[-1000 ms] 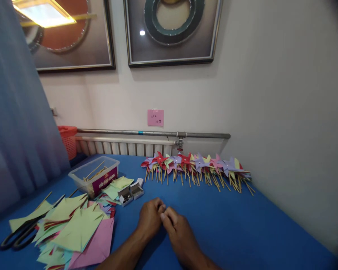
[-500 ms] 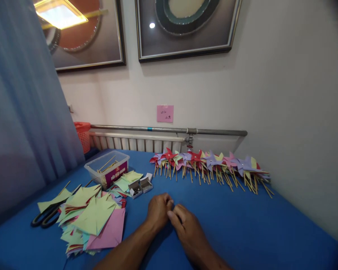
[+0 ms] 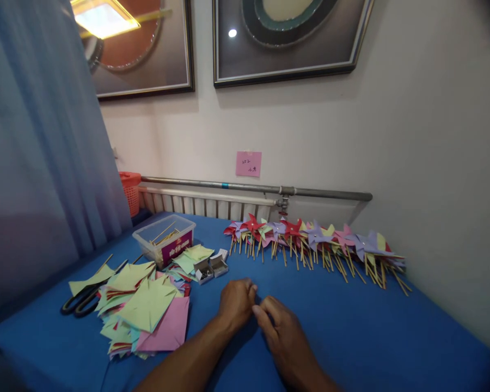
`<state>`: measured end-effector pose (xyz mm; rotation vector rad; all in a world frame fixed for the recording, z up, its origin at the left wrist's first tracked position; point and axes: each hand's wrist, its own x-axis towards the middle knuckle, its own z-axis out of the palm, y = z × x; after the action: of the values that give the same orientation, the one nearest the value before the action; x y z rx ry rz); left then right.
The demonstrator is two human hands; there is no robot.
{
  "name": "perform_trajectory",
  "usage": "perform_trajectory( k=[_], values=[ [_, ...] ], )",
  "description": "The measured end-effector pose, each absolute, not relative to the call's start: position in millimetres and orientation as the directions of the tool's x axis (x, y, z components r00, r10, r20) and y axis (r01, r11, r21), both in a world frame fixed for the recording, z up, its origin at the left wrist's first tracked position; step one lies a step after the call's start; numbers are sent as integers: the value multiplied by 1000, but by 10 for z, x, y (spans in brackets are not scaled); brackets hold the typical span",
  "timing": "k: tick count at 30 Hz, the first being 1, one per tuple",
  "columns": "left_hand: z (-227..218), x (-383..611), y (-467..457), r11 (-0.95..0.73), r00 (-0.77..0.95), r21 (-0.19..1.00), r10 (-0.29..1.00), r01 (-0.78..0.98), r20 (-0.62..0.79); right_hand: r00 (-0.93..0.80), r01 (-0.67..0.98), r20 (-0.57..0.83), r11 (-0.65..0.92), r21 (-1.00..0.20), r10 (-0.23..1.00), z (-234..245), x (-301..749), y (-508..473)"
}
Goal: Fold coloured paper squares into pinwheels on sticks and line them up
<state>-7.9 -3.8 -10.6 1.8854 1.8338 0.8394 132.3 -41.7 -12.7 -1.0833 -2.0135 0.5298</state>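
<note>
My left hand (image 3: 236,301) and my right hand (image 3: 281,329) rest close together on the blue table (image 3: 351,332), fingertips meeting in a pinch between them. Both hands are closed; whatever is pinched is too small to make out. To their left lies a pile of cut paper squares (image 3: 145,307) in green, pink and red. Two small open boxes (image 3: 211,268) sit just beyond the left hand.
A row of finished paper pinwheels (image 3: 314,242) on sticks lies along the back wall. A clear plastic box of sticks (image 3: 164,238) stands at back left. Black scissors (image 3: 81,299) lie left of the paper pile. A radiator pipe (image 3: 253,188), orange basket (image 3: 130,190) and curtain (image 3: 41,163) border the table.
The view has swung left and slightly up, so everything sits further right in frame. My hands stay together in the same pinch on the table.
</note>
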Motion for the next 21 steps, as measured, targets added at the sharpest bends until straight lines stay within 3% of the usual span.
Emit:
perform_trajectory(
  k=[7,11,14,18,21],
  values=[
    [-63,-87,-67,-69,-24,508,985,858,174,-389,494,468,609,-621,793,-175,1285,-466],
    [102,-106,-154,-96,-24,451,967,887,254,-347,532,458,574,-622,818,-170,1309,-400],
    [198,-239,-392,-152,-27,400,913,904,407,-289,556,429,514,-653,856,-162,1353,-333],
    [-63,-757,-935,-258,-11,285,723,923,690,-268,542,418,495,-679,868,-151,1365,-318],
    [-462,-1342,-1334,-137,-67,180,586,974,807,-290,530,415,505,-681,863,-147,1331,-351]
  ],
)
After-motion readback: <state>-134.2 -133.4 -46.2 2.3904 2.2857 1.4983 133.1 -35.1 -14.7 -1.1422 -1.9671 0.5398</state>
